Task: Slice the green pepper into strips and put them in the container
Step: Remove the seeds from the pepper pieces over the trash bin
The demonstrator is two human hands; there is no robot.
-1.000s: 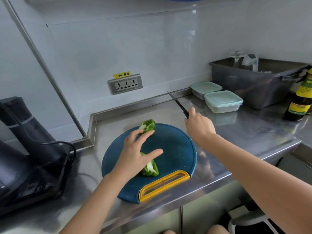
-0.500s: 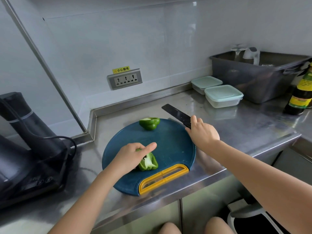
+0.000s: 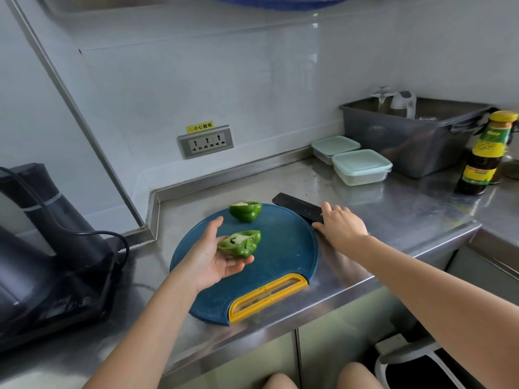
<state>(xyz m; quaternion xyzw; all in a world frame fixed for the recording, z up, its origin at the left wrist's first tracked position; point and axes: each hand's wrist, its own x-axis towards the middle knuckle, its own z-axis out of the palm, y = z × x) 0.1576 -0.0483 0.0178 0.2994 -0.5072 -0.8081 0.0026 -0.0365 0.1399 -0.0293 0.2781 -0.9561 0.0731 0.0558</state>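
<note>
A round blue cutting board [image 3: 283, 248] with a yellow handle lies on the steel counter. My left hand [image 3: 213, 256] holds one green pepper half [image 3: 240, 244] palm-up above the board, cut side showing. The other pepper half [image 3: 245, 210] sits at the board's far edge. A black knife [image 3: 297, 206] lies flat at the board's right rim, and my right hand [image 3: 341, 227] rests on its handle. Two lidded clear containers [image 3: 362, 167] with pale green lids stand at the back right.
A grey tub [image 3: 407, 136] with a glass and a jug stands behind the containers. A dark sauce bottle [image 3: 486, 155] is at the far right. A black appliance with a cable [image 3: 42, 248] fills the left counter. A wall socket [image 3: 206, 141] sits above.
My left hand has lifted the near pepper half off the board and turned it cut side up. The knife has gone from raised to lying flat under my right hand.
</note>
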